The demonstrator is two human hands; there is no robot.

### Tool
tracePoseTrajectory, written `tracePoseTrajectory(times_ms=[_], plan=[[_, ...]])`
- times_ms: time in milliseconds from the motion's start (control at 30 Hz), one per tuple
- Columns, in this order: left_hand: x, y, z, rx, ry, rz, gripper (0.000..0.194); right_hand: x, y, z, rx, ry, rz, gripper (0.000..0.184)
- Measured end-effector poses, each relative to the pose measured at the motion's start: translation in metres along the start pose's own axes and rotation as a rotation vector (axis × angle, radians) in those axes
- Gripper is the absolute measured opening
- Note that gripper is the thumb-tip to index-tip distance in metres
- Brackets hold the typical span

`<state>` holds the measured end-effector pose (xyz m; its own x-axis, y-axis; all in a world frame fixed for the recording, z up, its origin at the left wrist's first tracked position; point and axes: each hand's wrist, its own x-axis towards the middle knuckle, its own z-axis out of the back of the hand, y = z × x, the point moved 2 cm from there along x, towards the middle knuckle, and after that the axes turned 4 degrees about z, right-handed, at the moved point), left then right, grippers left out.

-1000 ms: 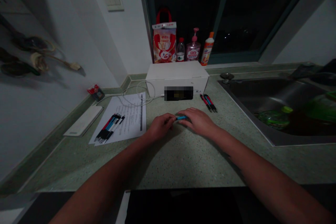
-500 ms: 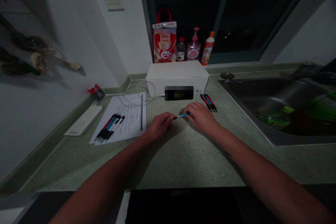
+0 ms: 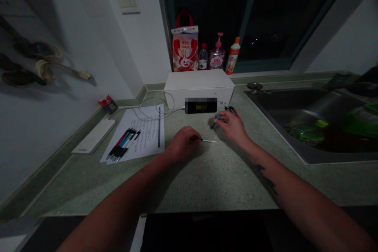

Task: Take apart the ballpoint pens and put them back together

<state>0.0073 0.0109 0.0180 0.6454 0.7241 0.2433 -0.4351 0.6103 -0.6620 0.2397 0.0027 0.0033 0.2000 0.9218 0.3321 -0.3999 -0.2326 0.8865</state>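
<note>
My left hand (image 3: 185, 142) is closed, its fingertips pinching the dark end of a pen part. A thin white pen refill (image 3: 209, 141) sticks out from it to the right, low over the counter. My right hand (image 3: 232, 126) grips a blue pen barrel (image 3: 217, 117) between thumb and fingers; its dark tip slants down to the left. The barrel and the refill are apart. Just behind my right hand lie several red and black pens (image 3: 234, 112), partly hidden by it.
More pens (image 3: 123, 144) lie in a row on printed sheets (image 3: 150, 128) at left, beside a white power strip-like slab (image 3: 94, 137). A phone (image 3: 206, 107) leans on a white box (image 3: 197, 80). A sink (image 3: 277, 126) is at right; a cable (image 3: 141, 115) loops behind.
The pen held between both hands has come apart. My right hand has moved right and back with the blue barrel; the white refill now shows at my left hand.
</note>
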Motion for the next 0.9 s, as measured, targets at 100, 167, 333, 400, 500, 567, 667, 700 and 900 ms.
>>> tracePoseTrajectory(times_ms=[100, 167, 333, 400, 500, 567, 667, 700, 900], plan=[[-0.003, -0.009, -0.003, 0.137, 0.144, -0.05, 0.012, -0.002, -0.005, -0.008, -0.018, 0.064, -0.044, 0.017], [-0.005, -0.012, -0.004, 0.192, 0.205, -0.082, 0.011, -0.005, -0.003, -0.01, -0.104, 0.108, -0.038, 0.014], [-0.006, -0.006, -0.006, -0.008, 0.067, 0.072, 0.019, -0.014, 0.019, -0.009, -0.392, 0.208, 0.214, 0.015], [-0.004, 0.0, -0.008, -0.24, -0.045, 0.192, 0.027, -0.019, 0.028, -0.011, -0.478, 0.281, 0.36, 0.017], [-0.001, 0.009, -0.012, -0.517, -0.069, 0.281, 0.031, -0.024, 0.035, -0.015, -0.569, 0.375, 0.453, 0.018], [0.001, 0.013, -0.014, -0.598, -0.049, 0.32, 0.028, -0.027, 0.038, -0.018, -0.582, 0.401, 0.473, 0.016], [0.003, 0.016, -0.012, -0.668, -0.06, 0.388, 0.021, -0.027, 0.042, -0.021, -0.492, 0.364, 0.451, 0.014], [0.004, 0.016, -0.01, -0.698, -0.069, 0.413, 0.019, -0.027, 0.043, -0.021, -0.434, 0.335, 0.427, 0.014], [0.003, 0.015, -0.008, -0.904, -0.038, 0.524, 0.018, -0.024, 0.042, -0.018, -0.072, 0.17, 0.272, 0.016]])
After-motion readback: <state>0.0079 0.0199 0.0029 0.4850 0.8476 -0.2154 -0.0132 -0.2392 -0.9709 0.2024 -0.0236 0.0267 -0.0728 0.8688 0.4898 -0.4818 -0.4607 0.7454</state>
